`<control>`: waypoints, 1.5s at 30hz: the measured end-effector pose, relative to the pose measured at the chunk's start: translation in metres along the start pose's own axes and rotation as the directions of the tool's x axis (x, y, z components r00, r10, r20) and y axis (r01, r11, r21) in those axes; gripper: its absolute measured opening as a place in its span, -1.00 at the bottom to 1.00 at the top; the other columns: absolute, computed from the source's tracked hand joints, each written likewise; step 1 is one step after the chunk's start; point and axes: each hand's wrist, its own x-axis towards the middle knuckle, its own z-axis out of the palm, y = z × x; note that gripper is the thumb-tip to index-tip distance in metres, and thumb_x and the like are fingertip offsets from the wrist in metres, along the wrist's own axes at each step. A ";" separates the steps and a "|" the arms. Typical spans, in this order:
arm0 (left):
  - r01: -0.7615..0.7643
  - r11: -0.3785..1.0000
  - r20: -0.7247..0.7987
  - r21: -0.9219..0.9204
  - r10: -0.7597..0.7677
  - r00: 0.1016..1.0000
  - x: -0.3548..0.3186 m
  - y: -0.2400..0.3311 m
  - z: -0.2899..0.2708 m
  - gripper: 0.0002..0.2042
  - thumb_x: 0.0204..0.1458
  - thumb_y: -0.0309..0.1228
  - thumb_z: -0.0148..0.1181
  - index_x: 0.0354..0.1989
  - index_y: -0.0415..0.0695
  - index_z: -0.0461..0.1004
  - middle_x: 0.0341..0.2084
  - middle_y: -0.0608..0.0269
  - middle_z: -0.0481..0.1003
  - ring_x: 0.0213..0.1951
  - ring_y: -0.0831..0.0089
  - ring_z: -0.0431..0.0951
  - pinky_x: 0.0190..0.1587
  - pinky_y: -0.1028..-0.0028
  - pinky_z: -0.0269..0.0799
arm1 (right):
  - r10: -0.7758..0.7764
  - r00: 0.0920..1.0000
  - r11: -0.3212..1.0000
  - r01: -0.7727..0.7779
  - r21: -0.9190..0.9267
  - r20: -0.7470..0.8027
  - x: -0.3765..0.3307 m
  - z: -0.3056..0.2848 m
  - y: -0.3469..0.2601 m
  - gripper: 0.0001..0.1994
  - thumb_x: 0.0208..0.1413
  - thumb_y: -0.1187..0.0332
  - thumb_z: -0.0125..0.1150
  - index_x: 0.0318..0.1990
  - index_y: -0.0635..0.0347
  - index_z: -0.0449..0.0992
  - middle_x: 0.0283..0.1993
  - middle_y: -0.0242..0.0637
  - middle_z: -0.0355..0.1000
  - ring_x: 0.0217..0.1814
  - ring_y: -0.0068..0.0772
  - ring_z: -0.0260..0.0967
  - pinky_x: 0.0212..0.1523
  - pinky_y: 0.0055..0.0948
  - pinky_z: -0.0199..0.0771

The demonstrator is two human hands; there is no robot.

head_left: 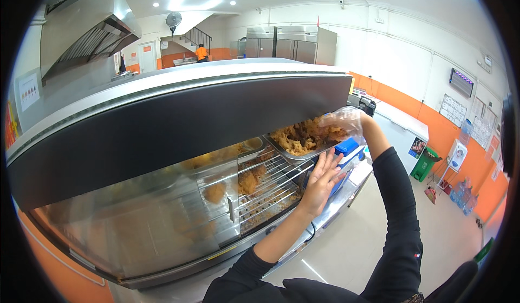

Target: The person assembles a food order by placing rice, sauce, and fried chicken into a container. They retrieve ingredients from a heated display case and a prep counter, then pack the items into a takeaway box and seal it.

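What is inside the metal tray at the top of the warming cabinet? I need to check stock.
The metal tray holds golden fried pieces. The right hand, in a clear plastic glove, reaches in and covers the far pieces; the tray bottom is hidden.

A glass-fronted warming cabinet (179, 194) carries the food. Its wire racks (273, 181) bear loose pieces of fried chicken (248, 182). On the top rack sits a metal tray (295, 155), tilted and heaped with more fried pieces.
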 end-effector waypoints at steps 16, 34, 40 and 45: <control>-0.034 0.999 0.009 -0.020 0.035 0.999 0.009 -0.002 -0.008 -0.29 0.08 -0.64 -0.17 0.37 -0.22 -0.39 0.40 0.14 -0.29 0.37 0.37 -0.04 0.22 0.30 0.20 | 0.533 0.827 0.471 -0.465 0.749 0.178 -0.045 -0.036 -0.059 -0.57 -0.01 0.13 0.28 -0.09 0.28 0.49 -0.23 -0.14 0.49 -0.31 -0.38 0.50 -0.34 -0.47 0.55; -0.132 0.984 -0.138 0.118 0.147 0.979 0.053 0.007 -0.059 -0.34 0.03 -0.48 -0.24 0.36 -0.27 -0.21 0.38 0.17 -0.12 0.36 0.27 -0.01 0.34 0.20 -0.04 | 0.284 0.807 -0.534 0.581 0.614 -0.518 -0.041 0.137 -0.077 -0.59 0.06 0.18 0.11 -0.18 0.47 0.40 -0.39 -0.01 0.40 -0.55 -0.25 0.28 -0.62 -0.46 0.19; -0.043 0.987 -0.066 0.152 0.054 0.996 -0.017 0.008 -0.075 -0.45 0.24 -0.11 -0.31 0.33 -0.15 -0.01 0.26 0.13 0.16 0.29 0.27 0.14 0.30 0.23 0.06 | 0.293 0.827 -0.649 0.541 0.536 -0.480 -0.012 0.209 -0.087 -0.57 0.08 0.21 0.13 -0.06 0.46 0.37 -0.15 0.06 0.43 -0.23 -0.03 0.45 -0.23 -0.30 0.50; -0.323 0.928 -0.431 0.185 0.372 0.822 -0.190 -0.041 -0.098 -0.53 0.23 -0.12 -0.14 0.21 -0.14 0.18 0.09 0.23 0.35 0.14 0.39 0.34 0.21 0.29 0.22 | 0.038 0.697 0.210 0.695 0.688 -0.716 -0.012 0.219 -0.213 -0.53 -0.05 0.20 0.23 -0.08 0.45 0.40 -0.20 -0.09 0.43 -0.29 -0.26 0.43 -0.27 -0.38 0.46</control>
